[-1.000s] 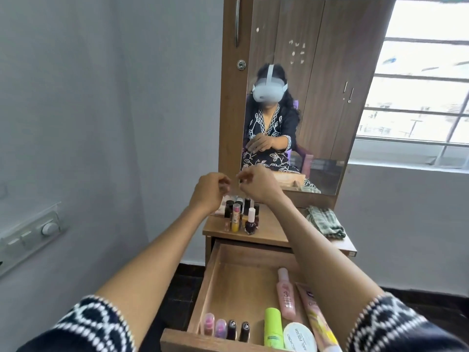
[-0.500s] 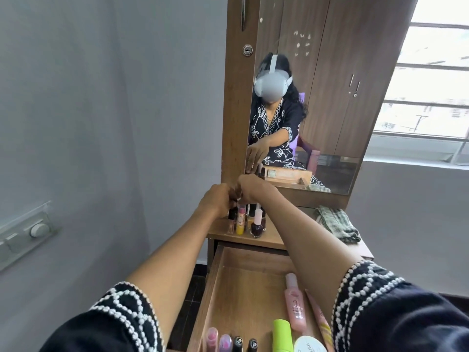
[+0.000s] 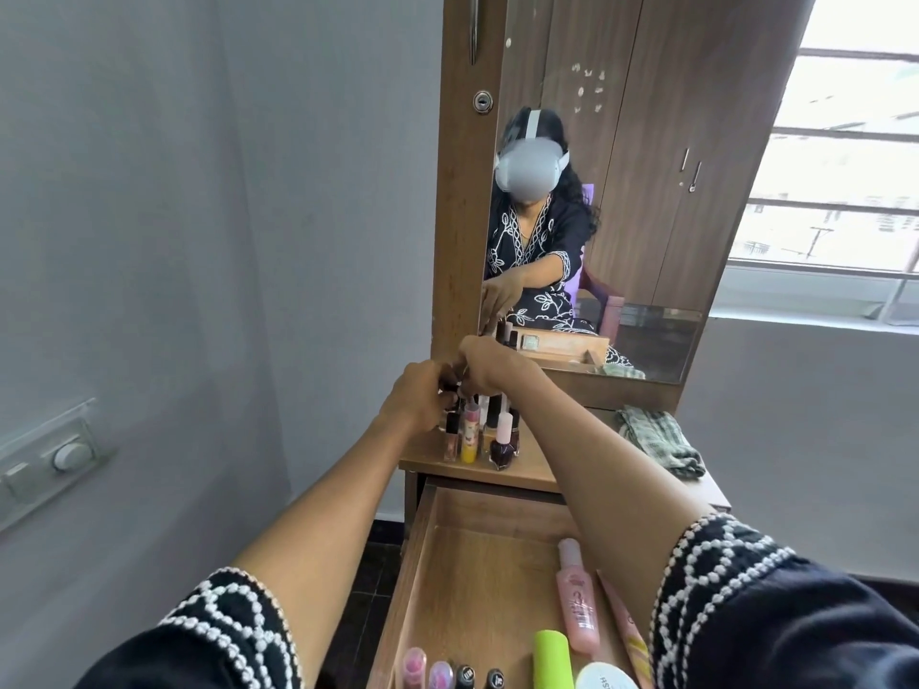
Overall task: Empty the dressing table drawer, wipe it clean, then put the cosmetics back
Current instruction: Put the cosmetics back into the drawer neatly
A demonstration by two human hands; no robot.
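The wooden drawer (image 3: pixel 462 564) stands pulled open below me. Along its right side and front lie a pink bottle (image 3: pixel 577 601), a green tube (image 3: pixel 552 658), a peach tube (image 3: pixel 627 636), a white jar (image 3: pixel 604 678) and several lipsticks (image 3: pixel 440 676). On the tabletop (image 3: pixel 527 472) a cluster of nail polish bottles (image 3: pixel 501 440) stands upright. My left hand (image 3: pixel 417 397) and right hand (image 3: pixel 485 363) meet above the back of that cluster. Their fingers are curled onto a small dark bottle (image 3: pixel 449 387) between them, and the grip itself is mostly hidden.
A green checked cloth (image 3: pixel 656 440) lies crumpled on the right of the tabletop. The tall mirror (image 3: pixel 621 216) rises right behind the bottles and reflects me seated. A grey wall with a switch panel (image 3: pixel 49 464) is close on the left.
Both hands have come down from mid-air and reached forward onto the bottle cluster. My view has moved closer to the table.
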